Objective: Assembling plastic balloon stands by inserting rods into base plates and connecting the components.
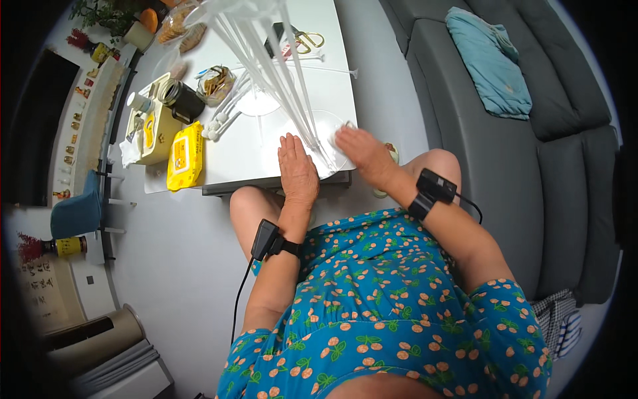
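A stand of clear plastic rods [269, 73] rises from a round transparent base [318, 123] at the table's front edge. My left hand [297, 171] lies flat along the left side of this base, its fingers stretched out and holding nothing. On the base's right side, my right hand [365, 156] presses a small white wipe [333, 138], mostly hidden under the fingertips. A second round base [259, 103] lies behind, with loose white rods [229, 110] and white cup-shaped ends nearby.
On the white table [232, 156] are a yellow wipes pack [185, 156], a cream organizer box [157, 149], a dark open jar [183, 101], a clear container of brown sticks [216, 85] and gold-handled scissors [309, 43]. A grey sofa [458, 153] holds a folded teal cloth [490, 66].
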A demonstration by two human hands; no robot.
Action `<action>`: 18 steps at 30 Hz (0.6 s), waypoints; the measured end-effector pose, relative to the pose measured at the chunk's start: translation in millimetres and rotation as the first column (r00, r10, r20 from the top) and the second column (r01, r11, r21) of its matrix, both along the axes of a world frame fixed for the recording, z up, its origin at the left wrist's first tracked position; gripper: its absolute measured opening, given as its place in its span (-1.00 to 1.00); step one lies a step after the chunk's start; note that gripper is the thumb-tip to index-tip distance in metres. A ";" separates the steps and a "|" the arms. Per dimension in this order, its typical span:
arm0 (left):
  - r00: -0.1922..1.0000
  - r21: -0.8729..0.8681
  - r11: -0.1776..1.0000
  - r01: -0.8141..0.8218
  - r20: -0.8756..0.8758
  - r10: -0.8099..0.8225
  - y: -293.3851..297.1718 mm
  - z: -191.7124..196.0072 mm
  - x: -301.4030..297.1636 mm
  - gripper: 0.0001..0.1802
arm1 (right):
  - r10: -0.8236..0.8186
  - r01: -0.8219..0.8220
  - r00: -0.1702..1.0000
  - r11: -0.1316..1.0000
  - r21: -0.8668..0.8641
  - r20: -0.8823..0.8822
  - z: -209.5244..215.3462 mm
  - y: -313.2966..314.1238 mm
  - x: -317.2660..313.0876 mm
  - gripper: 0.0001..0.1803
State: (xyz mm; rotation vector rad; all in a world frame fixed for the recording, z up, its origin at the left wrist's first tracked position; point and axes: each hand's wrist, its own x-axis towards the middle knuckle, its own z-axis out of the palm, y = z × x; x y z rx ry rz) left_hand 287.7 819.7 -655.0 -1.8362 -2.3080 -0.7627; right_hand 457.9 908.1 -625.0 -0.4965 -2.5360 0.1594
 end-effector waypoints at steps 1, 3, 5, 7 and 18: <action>1.000 -0.022 1.000 0.005 0.003 -0.005 -3.0 -0.2 -5.5 -0.42 | 0.007 -0.007 1.000 1.000 0.001 0.002 -0.1 9.7 -8.1 -0.56; 1.000 -0.021 1.000 0.009 -0.005 -0.009 -5.4 2.4 -15.0 -0.42 | -0.058 0.064 0.993 0.996 0.060 -0.099 -0.2 26.2 -28.0 -0.66; 1.000 -0.020 1.000 0.014 -0.012 -0.015 -5.7 3.6 -18.0 -0.42 | -0.055 0.054 0.997 0.998 -0.032 -0.056 2.6 39.3 -39.4 -0.63; 0.998 -0.029 0.998 0.060 0.008 -0.059 -4.3 2.3 -15.5 -0.43 | -0.050 0.048 0.999 0.991 -0.123 -0.013 -0.7 53.1 -53.8 -0.59; 0.993 -0.017 0.994 0.107 -0.045 -0.108 4.3 -12.3 -14.8 -0.47 | 0.166 -0.154 0.985 0.969 -0.192 0.046 -21.3 61.6 -52.8 -0.66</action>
